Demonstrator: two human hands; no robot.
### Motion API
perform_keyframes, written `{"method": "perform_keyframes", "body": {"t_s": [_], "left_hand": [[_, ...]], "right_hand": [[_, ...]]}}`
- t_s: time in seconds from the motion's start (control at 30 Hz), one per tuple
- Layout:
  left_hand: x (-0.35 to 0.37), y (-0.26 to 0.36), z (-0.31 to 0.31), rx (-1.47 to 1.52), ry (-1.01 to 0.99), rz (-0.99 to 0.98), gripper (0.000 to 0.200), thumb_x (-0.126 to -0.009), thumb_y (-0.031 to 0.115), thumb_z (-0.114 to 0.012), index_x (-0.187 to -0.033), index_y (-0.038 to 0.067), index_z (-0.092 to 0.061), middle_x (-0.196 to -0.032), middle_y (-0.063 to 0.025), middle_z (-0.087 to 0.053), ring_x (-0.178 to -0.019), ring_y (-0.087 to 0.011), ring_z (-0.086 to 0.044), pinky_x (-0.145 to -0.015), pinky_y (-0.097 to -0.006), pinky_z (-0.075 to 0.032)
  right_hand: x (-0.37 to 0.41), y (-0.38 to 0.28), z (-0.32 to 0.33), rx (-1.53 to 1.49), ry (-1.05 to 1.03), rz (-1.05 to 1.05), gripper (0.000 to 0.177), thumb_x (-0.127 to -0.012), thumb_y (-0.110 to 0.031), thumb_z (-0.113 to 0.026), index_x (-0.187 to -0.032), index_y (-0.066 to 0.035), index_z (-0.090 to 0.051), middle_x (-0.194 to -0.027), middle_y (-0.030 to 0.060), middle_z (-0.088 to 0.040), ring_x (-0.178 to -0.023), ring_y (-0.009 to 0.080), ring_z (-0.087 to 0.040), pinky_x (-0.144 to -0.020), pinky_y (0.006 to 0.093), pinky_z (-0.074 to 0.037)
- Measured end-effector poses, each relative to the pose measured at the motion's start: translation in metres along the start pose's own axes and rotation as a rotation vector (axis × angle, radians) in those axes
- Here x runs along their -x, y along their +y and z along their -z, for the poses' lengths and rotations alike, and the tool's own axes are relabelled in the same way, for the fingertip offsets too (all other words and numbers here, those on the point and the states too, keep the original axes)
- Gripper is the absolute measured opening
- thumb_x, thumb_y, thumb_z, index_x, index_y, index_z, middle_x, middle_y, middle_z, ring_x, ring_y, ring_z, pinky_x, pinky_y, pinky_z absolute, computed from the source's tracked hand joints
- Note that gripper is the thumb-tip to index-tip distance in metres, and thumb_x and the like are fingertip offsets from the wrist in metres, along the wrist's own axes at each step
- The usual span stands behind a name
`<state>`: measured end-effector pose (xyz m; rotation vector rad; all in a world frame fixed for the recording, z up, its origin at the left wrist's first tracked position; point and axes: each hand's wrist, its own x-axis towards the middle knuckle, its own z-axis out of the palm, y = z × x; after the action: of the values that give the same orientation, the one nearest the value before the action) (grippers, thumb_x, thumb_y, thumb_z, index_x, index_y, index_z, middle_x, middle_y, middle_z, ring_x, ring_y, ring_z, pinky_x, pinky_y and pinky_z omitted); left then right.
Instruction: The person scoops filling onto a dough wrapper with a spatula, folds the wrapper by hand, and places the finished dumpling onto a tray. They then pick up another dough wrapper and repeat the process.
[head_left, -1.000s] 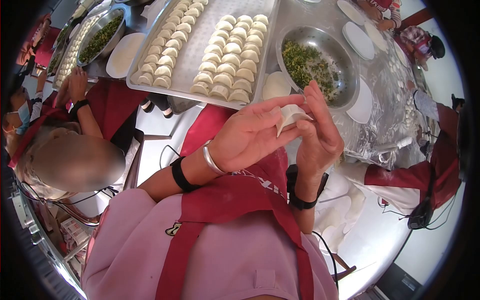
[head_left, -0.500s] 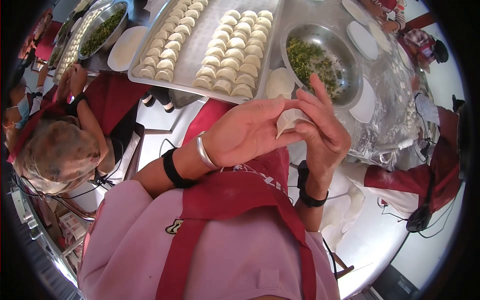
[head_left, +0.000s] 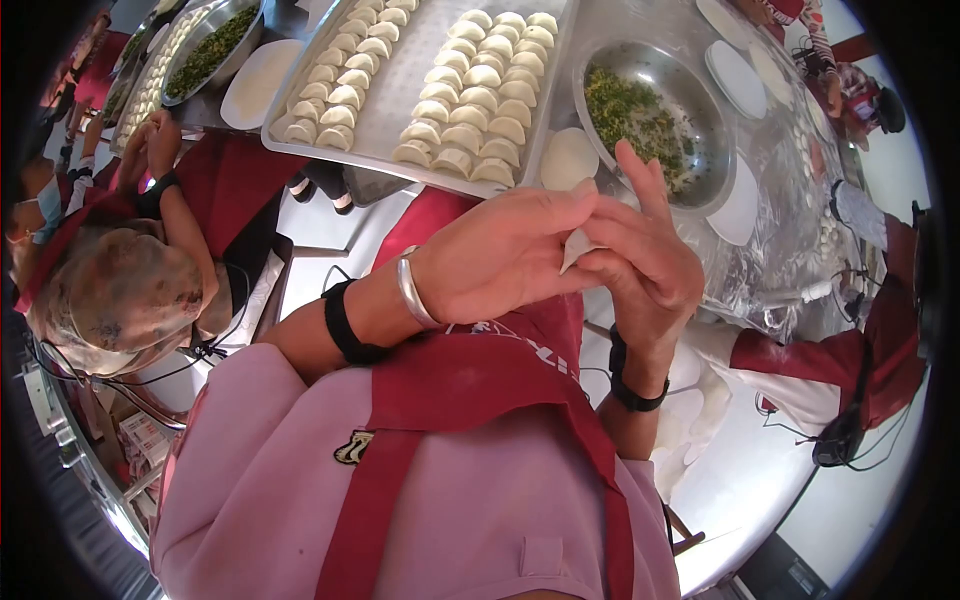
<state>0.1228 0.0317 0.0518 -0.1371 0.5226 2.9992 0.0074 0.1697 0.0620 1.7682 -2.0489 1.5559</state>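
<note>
Between my two hands, in front of my chest, is a pale dumpling [head_left: 578, 248], mostly hidden by fingers. Only a pointed corner of its dough shows. My left hand [head_left: 510, 245], with a silver bangle at the wrist, closes on the dumpling from the left. From the right, my right hand [head_left: 645, 260] presses on it with thumb and bent fingers, while other fingers point up. Just beyond the hands lies a round dough wrapper [head_left: 570, 160] beside a steel bowl [head_left: 715, 120] with chopped green and yellow filling [head_left: 635, 115].
A metal tray [head_left: 395, 120] with rows of folded dumplings [head_left: 465, 110] stands ahead. White plates [head_left: 736, 80] lie beyond the bowl on the plastic-covered table [head_left: 770, 240]. Another person [head_left: 130, 290] works on the left beside a second filling bowl [head_left: 212, 50]; a person's sleeve [head_left: 790, 365] is on the right.
My fingers have closed further over the dumpling, so less of it shows. The tray and bowl appear shifted slightly right in the view.
</note>
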Motion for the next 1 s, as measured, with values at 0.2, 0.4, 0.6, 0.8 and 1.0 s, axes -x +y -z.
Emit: {"method": "perform_keyframes", "body": {"t_s": [0.2,0.4,0.6,0.8,1.0], "left_hand": [[0.002,-0.004,-0.005,-0.222,-0.005,-0.158,0.045,-0.104,0.028,-0.046,-0.139,-0.001,-0.042,-0.137,-0.0133,-0.049,-0.125,-0.0258,-0.052,-0.106,-0.0456,-0.043],[0.006,-0.008,-0.005,-0.344,0.023,-0.196,0.049,-0.105,0.028,-0.044,-0.142,-0.002,-0.038,-0.135,-0.0165,-0.051,-0.125,-0.0263,-0.052,-0.106,-0.045,-0.043],[0.0,-0.008,0.006,-0.314,0.014,-0.196,0.048,-0.107,0.032,-0.037,-0.14,-0.002,-0.041,-0.13,-0.0156,-0.055,-0.121,-0.0243,-0.055,-0.103,-0.0422,-0.045],[0.003,-0.007,0.01,-0.416,0.046,-0.177,0.048,-0.107,0.034,-0.035,-0.138,-0.002,-0.044,-0.128,-0.0127,-0.056,-0.116,-0.021,-0.057,-0.097,-0.0381,-0.048],[0.006,-0.004,0.008,-0.476,0.087,-0.143,0.049,-0.107,0.037,-0.034,-0.134,-0.002,-0.047,-0.124,-0.0108,-0.058,-0.111,-0.0185,-0.059,-0.092,-0.0358,-0.05]], "right_hand": [[0.005,0.005,-0.022,-0.12,0.364,-0.107,0.012,-0.076,0.0,-0.074,-0.088,-0.003,-0.073,-0.098,0.0126,-0.074,-0.121,0.0387,-0.058,-0.114,0.0575,-0.026],[0.008,0.009,-0.026,-0.09,0.32,-0.072,0.014,-0.077,0.001,-0.073,-0.09,-0.003,-0.072,-0.097,0.0119,-0.074,-0.12,0.036,-0.06,-0.112,0.0575,-0.029],[0.005,0.005,-0.033,-0.154,0.337,-0.18,0.015,-0.078,0.001,-0.072,-0.092,-0.002,-0.072,-0.1,0.0117,-0.073,-0.119,0.0348,-0.06,-0.112,0.0566,-0.031],[0.006,0.01,-0.035,-0.139,0.276,-0.112,0.017,-0.078,0.004,-0.071,-0.093,-0.002,-0.072,-0.1,0.0116,-0.073,-0.118,0.0344,-0.061,-0.112,0.0555,-0.032],[0.007,0.012,-0.035,-0.137,0.232,-0.123,0.017,-0.077,0.005,-0.072,-0.093,-0.002,-0.071,-0.1,0.0114,-0.073,-0.117,0.0342,-0.062,-0.112,0.0546,-0.033]]}}
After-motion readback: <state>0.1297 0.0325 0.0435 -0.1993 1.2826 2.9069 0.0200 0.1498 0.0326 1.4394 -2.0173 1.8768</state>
